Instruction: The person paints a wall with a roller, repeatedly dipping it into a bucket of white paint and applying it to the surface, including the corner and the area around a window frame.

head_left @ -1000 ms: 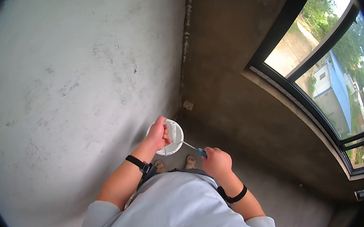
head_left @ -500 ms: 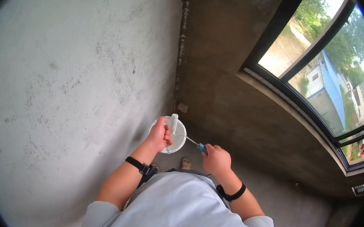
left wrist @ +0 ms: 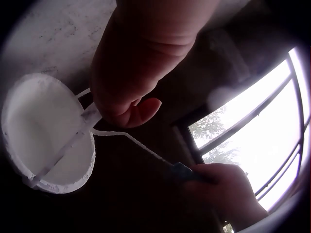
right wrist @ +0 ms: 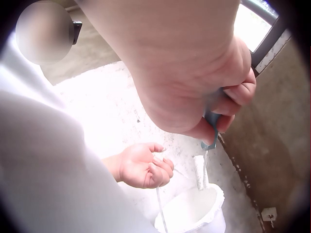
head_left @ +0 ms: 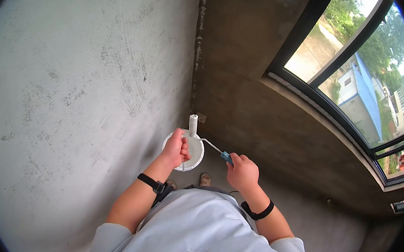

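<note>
Left hand — fingers curled round handle of white bucket. Right hand — fingers wrapped round blue grip of paint roller, near bucket rim.

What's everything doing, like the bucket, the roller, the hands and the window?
Bucket: lidless, white inside.
Bucket handle: up, in the left hand.
Left hand: curled round the bucket handle.
Roller: white-coated, by the bucket's rim.
Right hand: gripping the roller's blue grip.
Window: can't tell if open.
</note>
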Demonstrator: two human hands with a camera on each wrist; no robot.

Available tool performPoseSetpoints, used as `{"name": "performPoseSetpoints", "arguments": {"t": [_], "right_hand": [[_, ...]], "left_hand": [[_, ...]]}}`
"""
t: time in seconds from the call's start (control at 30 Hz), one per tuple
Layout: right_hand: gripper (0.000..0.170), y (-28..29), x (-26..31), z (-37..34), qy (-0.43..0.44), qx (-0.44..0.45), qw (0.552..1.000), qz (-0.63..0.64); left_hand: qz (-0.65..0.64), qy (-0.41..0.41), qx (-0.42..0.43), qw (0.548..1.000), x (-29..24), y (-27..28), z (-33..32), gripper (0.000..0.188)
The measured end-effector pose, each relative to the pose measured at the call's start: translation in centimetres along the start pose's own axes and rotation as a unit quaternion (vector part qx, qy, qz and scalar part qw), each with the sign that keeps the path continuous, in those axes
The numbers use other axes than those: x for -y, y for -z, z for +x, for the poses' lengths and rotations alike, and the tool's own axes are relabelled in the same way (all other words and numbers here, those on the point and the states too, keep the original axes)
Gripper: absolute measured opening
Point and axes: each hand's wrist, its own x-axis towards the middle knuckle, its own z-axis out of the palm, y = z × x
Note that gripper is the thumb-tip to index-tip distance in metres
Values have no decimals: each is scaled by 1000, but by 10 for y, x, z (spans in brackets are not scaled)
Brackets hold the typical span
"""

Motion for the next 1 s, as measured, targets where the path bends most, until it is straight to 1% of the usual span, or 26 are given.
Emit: {"name": "performPoseSetpoints", "arguments": {"t": [0.23,0.3,0.33,0.43,0.57,0.67,0.83,0.93,0.97,1.0], "right_hand": [[21,6,-2,-1,11,-47,998,35],[23,6,-3,-3,10,-58,996,71],[23,8,-3,-4,12,-63,995,70],[24,16,-8,0,-21,-44,994,102],[22,28,-17,17,-27,-82,990,112],[22,43,-21,41,-1,-149,983,108],[21,101,-16,101,65,-245,965,72],[23,146,-3,140,114,-297,947,50],[22,162,2,153,137,-315,939,31],[22,177,9,165,131,-309,942,23]], "left_hand": [[0,-5,-5,1000,-6,5,-6,36],[-11,-3,-33,999,-7,3,-11,36],[-10,-7,-29,1000,-7,4,-11,36],[-20,-2,-25,999,-3,16,-4,37],[-31,-5,-31,999,1,29,1,37],[-48,11,-62,997,5,44,4,36],[-65,4,-85,994,16,74,5,35],[-68,27,-104,992,22,94,3,35],[-69,23,-103,992,24,99,2,35],[-69,30,-117,990,26,104,1,35]]}}
